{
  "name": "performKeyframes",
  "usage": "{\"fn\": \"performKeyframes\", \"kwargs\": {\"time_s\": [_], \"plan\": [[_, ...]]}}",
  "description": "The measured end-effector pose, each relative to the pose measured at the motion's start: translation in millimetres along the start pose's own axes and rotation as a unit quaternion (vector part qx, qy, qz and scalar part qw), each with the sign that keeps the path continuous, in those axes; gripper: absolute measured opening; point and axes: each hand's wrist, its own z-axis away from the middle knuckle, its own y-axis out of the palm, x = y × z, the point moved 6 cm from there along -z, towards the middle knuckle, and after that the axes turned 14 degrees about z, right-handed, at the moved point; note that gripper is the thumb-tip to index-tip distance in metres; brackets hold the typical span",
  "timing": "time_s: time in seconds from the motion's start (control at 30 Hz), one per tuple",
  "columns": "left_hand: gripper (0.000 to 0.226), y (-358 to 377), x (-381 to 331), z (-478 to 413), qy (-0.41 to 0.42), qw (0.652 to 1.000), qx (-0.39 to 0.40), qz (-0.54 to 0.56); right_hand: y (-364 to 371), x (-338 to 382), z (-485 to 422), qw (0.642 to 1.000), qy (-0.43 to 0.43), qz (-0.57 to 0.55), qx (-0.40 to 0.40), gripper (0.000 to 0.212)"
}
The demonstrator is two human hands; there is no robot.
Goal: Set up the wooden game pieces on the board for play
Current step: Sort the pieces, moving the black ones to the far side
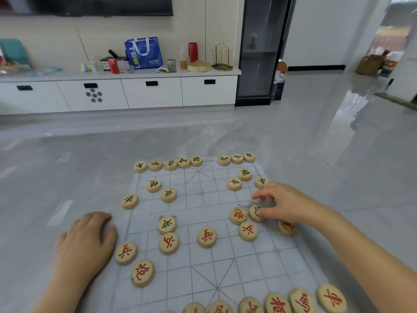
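A thin translucent board sheet [203, 263] with a printed grid lies on the grey floor. Round wooden pieces stand on it. Black-lettered ones line the far edge [171, 165], with more scattered below them [168, 194]. Red-lettered pieces sit in the near half [206, 237] and along the near edge [302, 300]. My right hand [279, 205] pinches a black-lettered piece [255, 212] at the board's right middle, beside a red piece [237, 215]. My left hand [86, 242] rests flat on the floor, fingers touching the board's left edge beside a red piece [126, 253].
A long white cabinet [135, 91] with drawers stands against the far wall, holding a blue bag [144, 53], cans and jars. A dark glass cabinet [259, 53] stands to its right. Glossy grey floor surrounds the board.
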Motion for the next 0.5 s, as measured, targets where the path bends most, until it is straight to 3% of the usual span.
{"fn": "performKeyframes", "kwargs": {"time_s": [0.17,0.23,0.37,0.5], "plan": [[0.025,0.1,0.1,-0.6,0.004,1.0,-0.003,0.0,5.5,8.3,4.4,0.998,-0.01,0.056,0.019,0.039],[0.025,0.3,0.0,-0.3,0.006,1.0,-0.002,0.0,-3.7,11.0,1.1,0.997,-0.004,0.066,-0.028,0.033],[0.026,1.0,0.6,0.4,0.005,1.0,0.0,-0.001,-34.9,15.8,-33.2,0.989,0.026,-0.015,-0.145,0.04],[0.027,1.3,1.1,0.2,0.003,1.0,0.004,0.002,-39.4,40.2,-93.2,0.98,0.02,0.054,-0.192,0.039]]}}
